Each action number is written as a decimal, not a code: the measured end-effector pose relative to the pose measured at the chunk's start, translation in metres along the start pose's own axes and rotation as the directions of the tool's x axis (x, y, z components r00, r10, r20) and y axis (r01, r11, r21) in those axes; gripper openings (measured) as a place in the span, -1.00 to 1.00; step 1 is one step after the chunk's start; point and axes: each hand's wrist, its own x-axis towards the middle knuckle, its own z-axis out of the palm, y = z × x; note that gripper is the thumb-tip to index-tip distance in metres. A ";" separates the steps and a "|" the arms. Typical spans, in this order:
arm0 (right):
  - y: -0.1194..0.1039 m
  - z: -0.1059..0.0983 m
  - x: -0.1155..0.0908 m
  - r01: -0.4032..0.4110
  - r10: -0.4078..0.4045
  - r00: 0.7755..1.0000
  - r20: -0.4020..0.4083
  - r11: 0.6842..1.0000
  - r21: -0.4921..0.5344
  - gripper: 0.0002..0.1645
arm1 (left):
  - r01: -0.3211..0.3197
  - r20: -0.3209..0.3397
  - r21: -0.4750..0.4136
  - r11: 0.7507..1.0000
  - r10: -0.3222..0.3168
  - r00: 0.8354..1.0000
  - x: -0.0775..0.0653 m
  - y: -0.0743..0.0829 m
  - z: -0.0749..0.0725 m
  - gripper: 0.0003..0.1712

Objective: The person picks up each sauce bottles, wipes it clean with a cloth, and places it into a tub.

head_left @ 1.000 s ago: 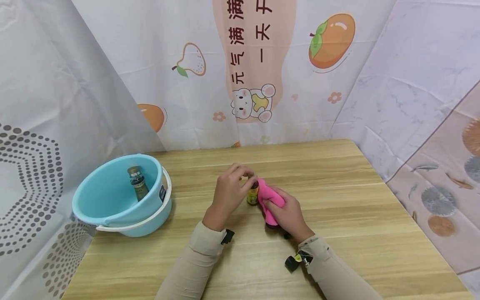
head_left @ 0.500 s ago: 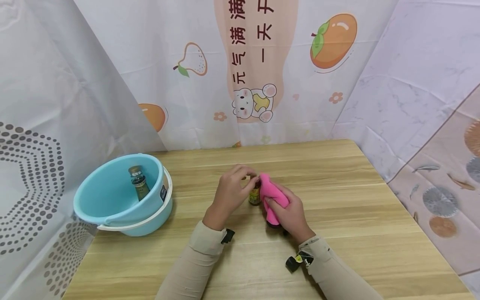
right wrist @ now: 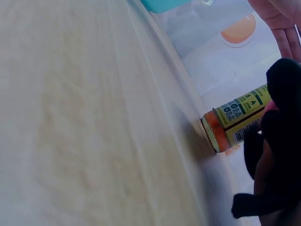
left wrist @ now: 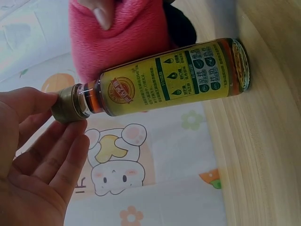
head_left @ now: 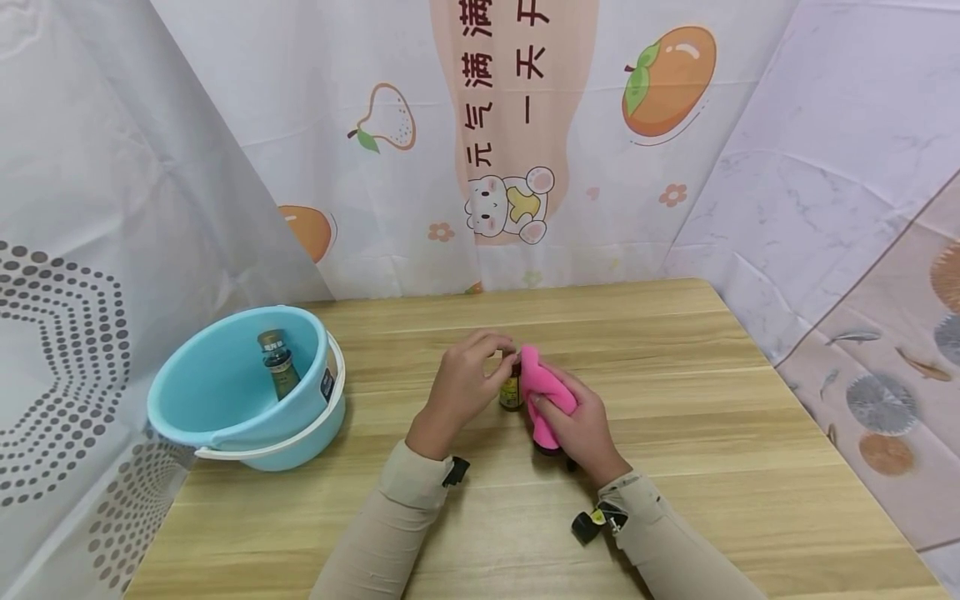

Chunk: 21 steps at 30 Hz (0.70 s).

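A small glass bottle point(left wrist: 164, 82) of dark reddish liquid, with a yellow label and a gold-coloured cap point(left wrist: 68, 103), is upright above the middle of the table. My left hand point(head_left: 468, 379) pinches its cap between thumb and fingertips. My right hand point(head_left: 581, 429) grips a folded pink cloth point(head_left: 546, 396) against the bottle's right side, hiding part of it in the head view. Something black point(left wrist: 181, 26) shows beside the cloth; what it is I cannot tell. Whether the bottle's base touches the table is unclear.
At the left of the wooden table point(head_left: 675, 358) stands a light blue bucket point(head_left: 202, 392) with a white handle. Another bottle point(head_left: 281, 371) with a gold-coloured cap leans inside it. Printed curtains point(head_left: 375, 208) hang behind and at both sides.
The cloth's upper end has risen a little along the bottle, and the bottle has shifted slightly right. The left hand keeps its pinch on the cap throughout.
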 end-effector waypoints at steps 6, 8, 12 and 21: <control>0.036 0.002 0.006 -0.057 0.059 0.998 0.024 0.997 -0.052 -0.42 | 0.007 0.002 0.007 1.000 -0.007 1.000 0.000 -0.001 0.000 -0.92; 0.036 0.001 0.005 -0.074 0.076 0.997 0.026 0.994 -0.086 -0.43 | 0.007 0.002 0.008 1.000 -0.007 1.000 0.000 -0.001 0.000 -0.93; 0.038 0.001 0.006 -0.115 0.122 0.992 0.031 0.980 -0.162 -0.45 | 0.010 0.003 0.013 1.000 -0.010 1.000 0.000 0.000 0.000 -0.93; 0.036 0.001 0.007 -0.155 0.170 0.984 0.046 0.962 -0.223 -0.45 | 0.029 -0.032 0.060 0.998 -0.027 0.999 -0.001 0.000 -0.001 -0.87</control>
